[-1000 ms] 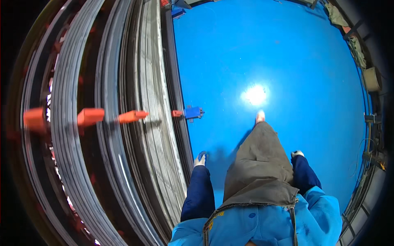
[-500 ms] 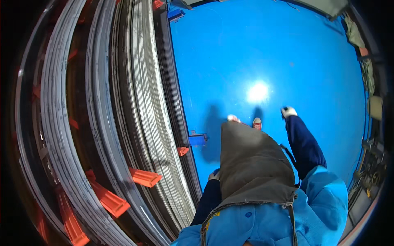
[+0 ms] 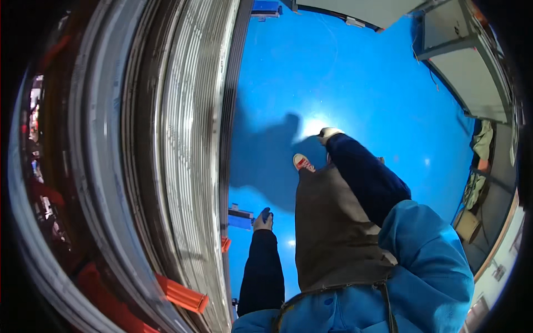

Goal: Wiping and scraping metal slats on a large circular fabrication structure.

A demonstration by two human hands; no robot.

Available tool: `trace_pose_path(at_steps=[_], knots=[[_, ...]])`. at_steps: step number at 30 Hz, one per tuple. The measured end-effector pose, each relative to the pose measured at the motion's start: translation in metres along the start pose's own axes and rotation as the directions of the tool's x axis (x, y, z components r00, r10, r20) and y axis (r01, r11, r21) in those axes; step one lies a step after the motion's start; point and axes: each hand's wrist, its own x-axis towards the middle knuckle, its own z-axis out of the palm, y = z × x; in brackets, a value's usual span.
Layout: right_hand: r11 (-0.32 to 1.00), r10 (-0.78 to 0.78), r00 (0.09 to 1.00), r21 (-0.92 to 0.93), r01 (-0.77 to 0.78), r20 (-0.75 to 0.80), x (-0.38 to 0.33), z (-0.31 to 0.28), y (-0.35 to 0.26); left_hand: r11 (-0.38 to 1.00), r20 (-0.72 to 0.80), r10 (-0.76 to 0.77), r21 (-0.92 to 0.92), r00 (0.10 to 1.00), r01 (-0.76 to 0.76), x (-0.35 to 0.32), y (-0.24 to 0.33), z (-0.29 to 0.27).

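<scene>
The left hand (image 3: 264, 219) hangs apart from the metal bars (image 3: 191, 139) stacked along the left; the right hand (image 3: 330, 134) is farther out. How wide either's fingers stand, I cannot tell. Best keep clear of the near orange support (image 3: 183, 294).

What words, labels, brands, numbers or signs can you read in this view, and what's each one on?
None can be read.
Stacked metal lengths: no legible marks.
Blue fixture beside the left hand: no legible lettering.
Red-and-white shoe: too small to tell.
Things beyond the metal at far left: too blurred to read.
</scene>
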Motion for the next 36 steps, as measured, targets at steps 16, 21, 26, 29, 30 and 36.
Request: trace_pose_path(at_steps=[16,21,26,29,30,36], knots=[[0.683,-0.080,0.970,0.695,0.223,-0.232,0.618,0.066,-0.090,0.294,-0.577,0.041,0.787,0.816,0.542,0.556,0.101,0.059],[0.654,-0.163,0.943,0.684,0.322,-0.288,0.655,0.072,-0.142,0.287,-0.724,0.264,0.689,0.637,0.665,0.620,0.035,0.064],[0.657,-0.260,0.937,0.667,0.350,-0.235,0.668,0.074,-0.143,0.308,-0.737,0.418,0.665,0.531,0.681,0.629,0.039,0.064],[0.614,-0.296,0.933,0.707,0.351,-0.206,0.670,0.068,-0.143,0.206,-0.752,0.272,0.655,0.600,0.727,0.636,0.057,0.068],[0.612,-0.301,0.937,0.717,0.334,-0.180,0.671,0.067,-0.132,0.205,-0.766,0.241,0.640,0.596,0.741,0.634,0.055,0.075],[0.571,-0.306,0.952,0.800,0.184,0.000,0.664,0.068,-0.142,0.284,-0.759,0.358,0.643,0.543,0.711,0.622,0.040,0.084]])
